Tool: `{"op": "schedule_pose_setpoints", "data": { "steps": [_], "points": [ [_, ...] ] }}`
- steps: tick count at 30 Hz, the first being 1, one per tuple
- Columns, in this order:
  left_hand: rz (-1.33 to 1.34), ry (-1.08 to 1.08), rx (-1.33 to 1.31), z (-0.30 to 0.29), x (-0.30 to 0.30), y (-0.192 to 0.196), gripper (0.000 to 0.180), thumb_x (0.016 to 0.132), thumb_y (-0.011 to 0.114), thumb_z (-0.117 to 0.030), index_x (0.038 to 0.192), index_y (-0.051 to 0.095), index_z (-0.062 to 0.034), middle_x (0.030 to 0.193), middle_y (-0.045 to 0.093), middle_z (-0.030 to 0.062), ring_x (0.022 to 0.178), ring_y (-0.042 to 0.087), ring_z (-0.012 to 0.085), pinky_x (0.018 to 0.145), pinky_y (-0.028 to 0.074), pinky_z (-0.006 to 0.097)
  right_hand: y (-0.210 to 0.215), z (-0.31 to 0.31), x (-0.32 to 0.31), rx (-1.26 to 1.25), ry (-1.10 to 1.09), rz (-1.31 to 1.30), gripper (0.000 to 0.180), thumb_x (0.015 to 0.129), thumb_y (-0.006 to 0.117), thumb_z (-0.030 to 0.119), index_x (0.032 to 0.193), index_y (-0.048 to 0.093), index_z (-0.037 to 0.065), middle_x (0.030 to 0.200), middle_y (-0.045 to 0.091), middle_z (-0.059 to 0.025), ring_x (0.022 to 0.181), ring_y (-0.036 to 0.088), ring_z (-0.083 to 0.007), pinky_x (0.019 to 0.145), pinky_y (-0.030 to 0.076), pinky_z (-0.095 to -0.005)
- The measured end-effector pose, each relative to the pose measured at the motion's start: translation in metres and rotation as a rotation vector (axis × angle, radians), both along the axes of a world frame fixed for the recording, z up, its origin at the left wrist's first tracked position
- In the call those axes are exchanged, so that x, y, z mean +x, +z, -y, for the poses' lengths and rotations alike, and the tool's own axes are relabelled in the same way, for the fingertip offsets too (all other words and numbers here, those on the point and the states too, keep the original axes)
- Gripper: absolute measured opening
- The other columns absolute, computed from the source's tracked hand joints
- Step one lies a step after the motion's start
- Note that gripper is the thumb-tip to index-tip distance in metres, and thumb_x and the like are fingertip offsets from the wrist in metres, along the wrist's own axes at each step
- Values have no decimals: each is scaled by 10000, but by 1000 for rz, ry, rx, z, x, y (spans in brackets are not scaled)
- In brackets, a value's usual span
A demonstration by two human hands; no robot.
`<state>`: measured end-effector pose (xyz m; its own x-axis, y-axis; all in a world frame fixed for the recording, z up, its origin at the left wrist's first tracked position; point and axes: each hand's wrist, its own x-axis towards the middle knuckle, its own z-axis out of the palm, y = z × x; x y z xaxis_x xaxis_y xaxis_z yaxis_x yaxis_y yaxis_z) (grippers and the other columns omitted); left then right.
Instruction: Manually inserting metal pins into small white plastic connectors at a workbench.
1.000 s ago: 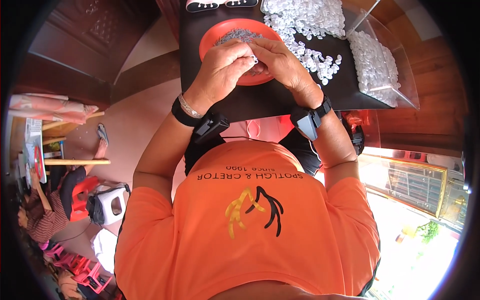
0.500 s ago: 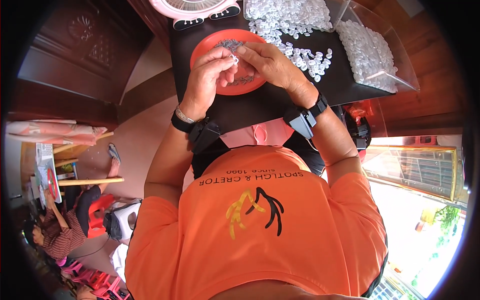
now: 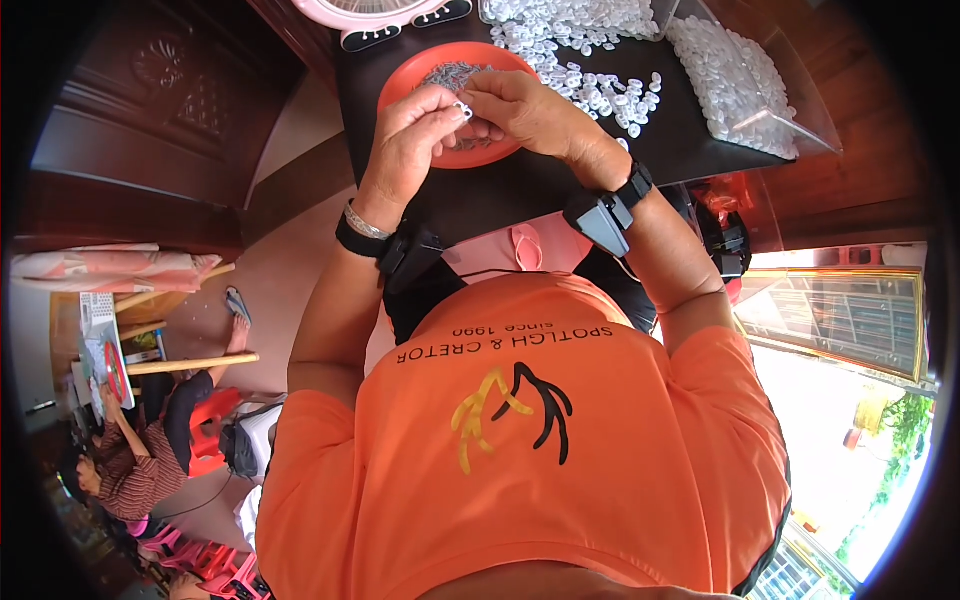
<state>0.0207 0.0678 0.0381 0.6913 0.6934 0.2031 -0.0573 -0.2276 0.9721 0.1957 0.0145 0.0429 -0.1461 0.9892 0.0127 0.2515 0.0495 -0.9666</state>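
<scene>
Working at dark counter [image 3: 490, 205], w/ loose white pieces [image 3: 600, 95] to R, over red dish [image 3: 399, 82] of grey bits [image 3: 450, 73]; using L hand [image 3: 405, 150] to pinch small white piece [image 3: 465, 111] above dish, w/ bunched R hand [image 3: 535, 115] close by, can't tell round what; prob. mid fine two-handed work, calling next for steady L pinch, careful R touch

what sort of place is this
Probably a home doubling as a workshop: a carved panel, and a bowl of grey parts beside heaped white pieces on a table.
</scene>
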Motion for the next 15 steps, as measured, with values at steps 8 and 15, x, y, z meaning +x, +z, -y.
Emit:
{"op": "schedule_pose_setpoints", "data": {
  "steps": [8, 15],
  "points": [
    [116, -20, -243, -2, -2, -1, 148, 853, 534, -179, 806, 594, -53, 722, 571, -14, 617, 489, 66, 542, 341, 201, 5, 6, -1, 56, 17, 71, 192, 923, 535, 176, 967, 586, -4, 768, 592, -11, 682, 545, -82, 646, 450, -216],
    [152, -26, -356, -8, 6, -6, 147, 852, 538, -177, 794, 586, -50, 699, 562, 11, 589, 488, 87, 514, 325, 207, 7, 11, -1, 117, -75, 183, 187, 882, 576, 156, 961, 589, -13, 781, 617, -32, 686, 572, -89, 627, 472, -227]
  ]
}}
